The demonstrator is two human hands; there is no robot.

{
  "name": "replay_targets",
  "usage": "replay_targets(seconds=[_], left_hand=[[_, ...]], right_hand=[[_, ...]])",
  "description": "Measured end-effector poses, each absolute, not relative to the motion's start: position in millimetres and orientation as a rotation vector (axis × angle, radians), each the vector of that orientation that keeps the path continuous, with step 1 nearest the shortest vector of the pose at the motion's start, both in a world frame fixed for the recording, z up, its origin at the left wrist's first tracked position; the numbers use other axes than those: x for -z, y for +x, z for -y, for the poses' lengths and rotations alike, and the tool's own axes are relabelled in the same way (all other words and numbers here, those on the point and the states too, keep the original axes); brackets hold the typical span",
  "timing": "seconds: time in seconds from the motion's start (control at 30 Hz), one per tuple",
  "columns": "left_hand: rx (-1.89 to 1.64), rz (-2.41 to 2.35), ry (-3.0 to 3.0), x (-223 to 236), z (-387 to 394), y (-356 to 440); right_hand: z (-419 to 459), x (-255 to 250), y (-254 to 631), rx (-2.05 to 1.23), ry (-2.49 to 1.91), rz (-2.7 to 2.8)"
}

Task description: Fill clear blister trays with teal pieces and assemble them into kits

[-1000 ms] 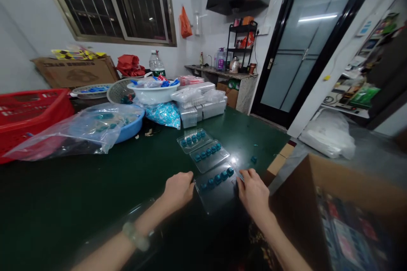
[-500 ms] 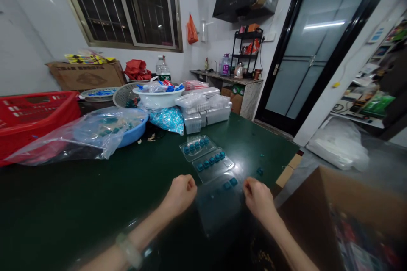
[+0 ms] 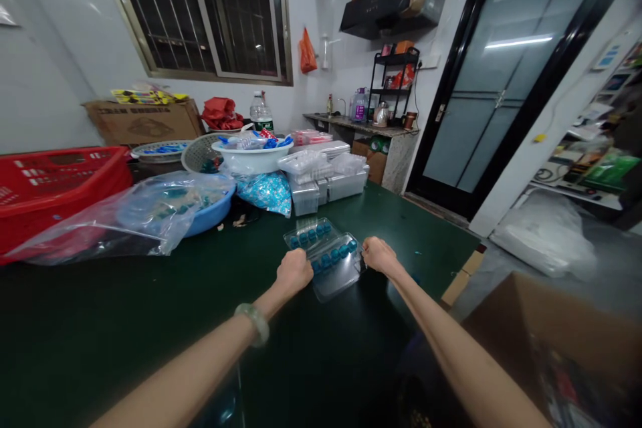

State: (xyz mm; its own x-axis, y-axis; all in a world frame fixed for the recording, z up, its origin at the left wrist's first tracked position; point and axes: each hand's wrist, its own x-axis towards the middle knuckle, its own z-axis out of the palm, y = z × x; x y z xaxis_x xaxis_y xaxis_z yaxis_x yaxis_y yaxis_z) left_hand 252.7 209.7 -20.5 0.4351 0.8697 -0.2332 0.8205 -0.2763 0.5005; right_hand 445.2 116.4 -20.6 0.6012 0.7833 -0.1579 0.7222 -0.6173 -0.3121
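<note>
A clear plastic tray (image 3: pixel 335 284) with a row of several teal pieces (image 3: pixel 335 257) lies between my hands on the dark green table. My left hand (image 3: pixel 295 270) is closed at its left edge. On the opposite edge my right hand (image 3: pixel 378 256) is closed too, fingers pinched at the corner. Just behind stands another clear tray (image 3: pixel 328 224) with its own row of teal pieces (image 3: pixel 311 235), partly overlapped by the front one. Whether more than one tray is stacked between my hands, I cannot tell.
A blue basin (image 3: pixel 215 210) under plastic film, a red basket (image 3: pixel 65 180) and a white bowl (image 3: pixel 251 160) stand at the back left. Stacked clear containers (image 3: pixel 346 184) are behind the trays. An open cardboard box (image 3: pixel 506 307) is at the right.
Both hands have moved forward, away from me, to the trays further back. The nearest tray, earlier between my hands with two teal pieces showing, is no longer seen apart in front.
</note>
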Motion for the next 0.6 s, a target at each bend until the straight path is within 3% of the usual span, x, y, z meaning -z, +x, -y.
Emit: replay_targets(seconds=[0.2,0.43,0.6], left_hand=[[-0.059,-1.415,2.039,28,-194,241],[-0.162,-1.362,2.160,22,-191,228],[-0.191,-1.398,2.128,19,-196,237]], right_hand=[[-91,30,433,-0.552,-2.520,1.296],[-69,37,415,-0.339,-2.518,1.315],[-83,38,416,-0.381,-2.551,1.268]])
